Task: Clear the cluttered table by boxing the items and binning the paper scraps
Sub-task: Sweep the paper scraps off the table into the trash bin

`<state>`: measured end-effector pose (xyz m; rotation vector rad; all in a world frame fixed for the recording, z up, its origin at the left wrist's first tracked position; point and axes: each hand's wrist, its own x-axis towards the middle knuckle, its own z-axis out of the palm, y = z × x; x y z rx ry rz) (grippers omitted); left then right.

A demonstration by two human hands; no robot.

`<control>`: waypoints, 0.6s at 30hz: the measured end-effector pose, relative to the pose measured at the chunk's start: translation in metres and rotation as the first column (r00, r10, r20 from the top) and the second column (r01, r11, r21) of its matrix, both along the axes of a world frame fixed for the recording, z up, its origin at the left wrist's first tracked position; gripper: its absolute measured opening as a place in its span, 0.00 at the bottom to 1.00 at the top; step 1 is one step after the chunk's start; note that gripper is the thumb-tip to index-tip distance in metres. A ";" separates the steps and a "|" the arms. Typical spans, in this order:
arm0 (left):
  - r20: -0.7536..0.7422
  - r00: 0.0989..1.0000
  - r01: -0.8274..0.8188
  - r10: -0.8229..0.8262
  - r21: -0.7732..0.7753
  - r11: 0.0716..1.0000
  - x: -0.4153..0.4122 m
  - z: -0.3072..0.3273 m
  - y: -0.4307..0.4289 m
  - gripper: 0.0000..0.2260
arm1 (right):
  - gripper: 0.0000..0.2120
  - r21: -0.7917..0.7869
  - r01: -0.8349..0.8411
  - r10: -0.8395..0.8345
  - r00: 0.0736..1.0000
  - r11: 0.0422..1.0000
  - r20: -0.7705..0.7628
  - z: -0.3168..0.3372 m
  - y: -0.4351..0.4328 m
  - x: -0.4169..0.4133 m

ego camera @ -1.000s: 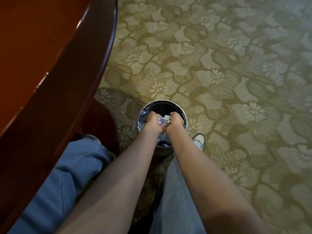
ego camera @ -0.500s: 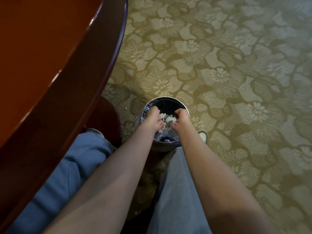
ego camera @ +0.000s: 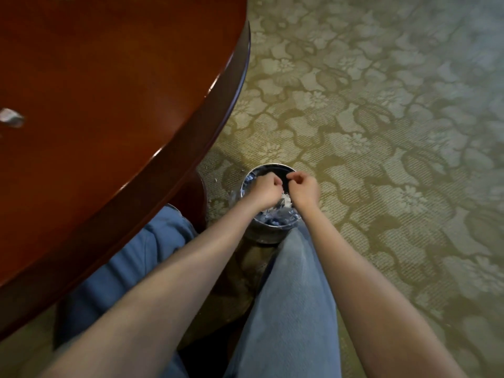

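Above the bin (ego camera: 268,167), four o'clock from the desk (ego camera: 109,105), the left hand (ego camera: 266,188) and right hand (ego camera: 306,188) are held with grips curled; whether paper scraps (ego camera: 285,198) are held cannot be told.

The left hand (ego camera: 266,190) and right hand (ego camera: 306,188) hide their palms; the pale table object (ego camera: 11,119) is blurred.
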<state>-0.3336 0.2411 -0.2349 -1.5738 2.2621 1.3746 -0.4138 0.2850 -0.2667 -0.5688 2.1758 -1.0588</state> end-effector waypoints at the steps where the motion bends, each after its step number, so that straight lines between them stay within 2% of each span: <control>1: 0.015 0.999 0.035 -0.034 -0.043 0.998 0.005 0.005 0.004 0.11 | 0.16 -0.012 -0.025 0.025 0.999 1.000 -0.034 0.006 0.004 0.002; 6: 0.082 0.983 0.181 -0.164 -0.285 0.941 0.020 0.053 0.018 0.15 | 0.15 -0.036 -0.155 0.140 0.956 0.987 -0.257 0.055 0.011 0.005; 10: 0.142 0.957 0.291 -0.254 -0.490 0.821 0.029 0.103 0.034 0.16 | 0.12 0.033 -0.298 0.284 0.860 0.954 -0.423 0.102 0.010 0.002; 13: 0.185 0.950 0.311 -0.251 -0.607 0.732 0.039 0.136 0.040 0.16 | 0.14 0.095 -0.334 0.335 0.797 0.938 -0.503 0.137 0.013 0.002; 18: 0.169 0.960 0.276 -0.224 -0.714 0.644 0.065 0.195 0.051 0.16 | 0.15 0.058 -0.356 0.319 0.738 0.933 -0.595 0.194 0.021 0.019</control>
